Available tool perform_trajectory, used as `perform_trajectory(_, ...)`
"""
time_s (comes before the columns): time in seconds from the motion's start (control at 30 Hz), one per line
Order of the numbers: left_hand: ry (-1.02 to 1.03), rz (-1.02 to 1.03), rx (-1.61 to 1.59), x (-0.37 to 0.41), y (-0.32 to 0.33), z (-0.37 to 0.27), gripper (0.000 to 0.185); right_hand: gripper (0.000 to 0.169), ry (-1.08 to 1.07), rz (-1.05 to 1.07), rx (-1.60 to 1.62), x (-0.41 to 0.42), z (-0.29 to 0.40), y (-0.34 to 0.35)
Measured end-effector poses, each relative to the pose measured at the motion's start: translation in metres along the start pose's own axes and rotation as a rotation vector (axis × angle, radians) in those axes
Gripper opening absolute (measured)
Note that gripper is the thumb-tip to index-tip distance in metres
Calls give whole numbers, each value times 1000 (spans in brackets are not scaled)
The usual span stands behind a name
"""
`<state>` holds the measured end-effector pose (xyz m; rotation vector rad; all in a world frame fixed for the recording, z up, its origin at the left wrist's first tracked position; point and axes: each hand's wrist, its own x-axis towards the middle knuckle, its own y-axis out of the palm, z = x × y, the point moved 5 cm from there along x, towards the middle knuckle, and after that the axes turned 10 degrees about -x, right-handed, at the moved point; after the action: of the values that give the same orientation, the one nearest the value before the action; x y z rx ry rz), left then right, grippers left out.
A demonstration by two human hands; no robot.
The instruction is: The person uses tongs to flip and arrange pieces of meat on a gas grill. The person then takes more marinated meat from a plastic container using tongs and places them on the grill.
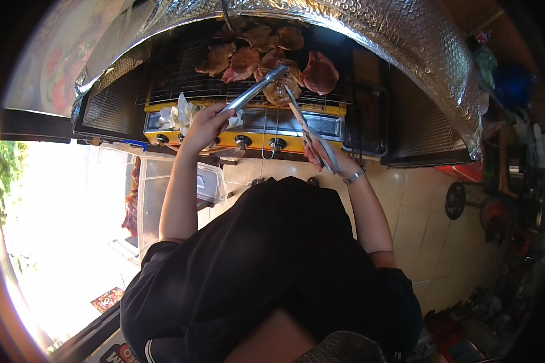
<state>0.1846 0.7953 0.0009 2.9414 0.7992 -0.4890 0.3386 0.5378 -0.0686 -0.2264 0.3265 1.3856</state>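
Observation:
My left hand (211, 123) grips metal tongs (254, 91), whose tips rest at a piece of grilled meat (279, 92) near the front of the grill. In my right hand (329, 156) is a pair of kitchen scissors (305, 125) with pale handles. Their blades point at the same piece, but whether they are apart or closed is too small to tell. Beside it lie a darker slice of meat (320, 73) on the right and a pinkish slice (241, 63) on the left. Several more pieces sit farther back on the wire grate (181, 68).
Bubble-foil sheeting (436, 59) hoods the grill on the back and sides. Crumpled white tissue (179, 113) lies on the yellow burner's front tray, above its knobs (242, 141). A wire handle (268, 149) sticks out in front. At left stands a clear plastic bin (159, 195).

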Motion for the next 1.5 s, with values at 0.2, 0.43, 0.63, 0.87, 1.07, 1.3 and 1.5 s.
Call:
perform_trajectory(0.2,26,-29,-71,3,-2,0,23,45,73,-48,70,-6,2,-5)
perform_trajectory(0.43,7,23,-96,9,7,-2,23,46,-109,-37,142,4,-12,20)
perform_trajectory(0.63,-2,-6,-27,26,10,-8,24,50,199,-236,-102,8,-2,-11)
perform_trajectory(0.87,240,10,7,135,49,-4,27,55,194,-415,-669,-28,-58,-32)
perform_trajectory(1.07,131,-109,207,230,93,-4,45,46,176,-467,-1151,-29,-27,-37)
perform_trajectory(1.3,211,-203,380,147,57,-15,49,30,96,-430,-1411,-2,-25,-66)
perform_trajectory(1.5,119,-233,-22,45,5,39,33,22,-165,-603,-1458,15,-27,-77)
